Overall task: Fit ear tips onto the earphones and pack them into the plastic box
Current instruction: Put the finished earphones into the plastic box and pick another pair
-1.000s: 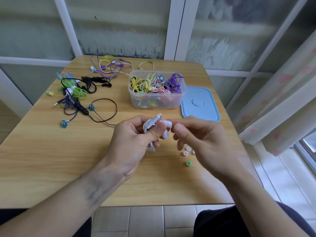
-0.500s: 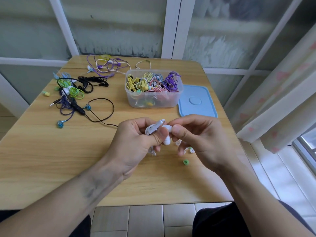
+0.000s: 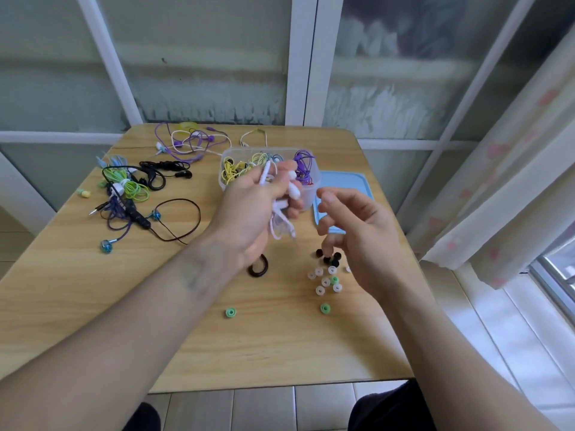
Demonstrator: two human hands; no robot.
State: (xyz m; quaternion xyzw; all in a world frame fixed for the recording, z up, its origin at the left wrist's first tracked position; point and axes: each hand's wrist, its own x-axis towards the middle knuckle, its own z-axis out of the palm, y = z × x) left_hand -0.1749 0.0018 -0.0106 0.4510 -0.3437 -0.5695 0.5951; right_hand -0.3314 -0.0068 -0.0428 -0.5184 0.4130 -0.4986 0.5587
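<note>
At the left of the wooden table (image 3: 77, 306) lay a tangle of unpacked earphones (image 3: 130, 188) in green, black, purple and blue, apparently waiting for tips. Just right of them, the left hand (image 3: 249, 209) was raised over the near edge of the clear plastic box (image 3: 312, 194), its fingers curled round a bundled pair of white earphones (image 3: 292, 188), the buds poking out past the fingertips and a loop of white cord hanging below the palm. The step in hand looked like packing: the white pair seemed fitted and ready to go in among the yellow, pink and purple sets already coiled inside. The next move would call for lowering the bundle over the rim and letting go so the cord did not snag. Further right, the right hand (image 3: 354, 225) hovered with loosely curled fingers, holding nothing, apart from the bundle and above the loose ear tips (image 3: 326, 279) scattered on the table. The blue lid (image 3: 342, 185) lay beside the box, partly behind that hand.
</note>
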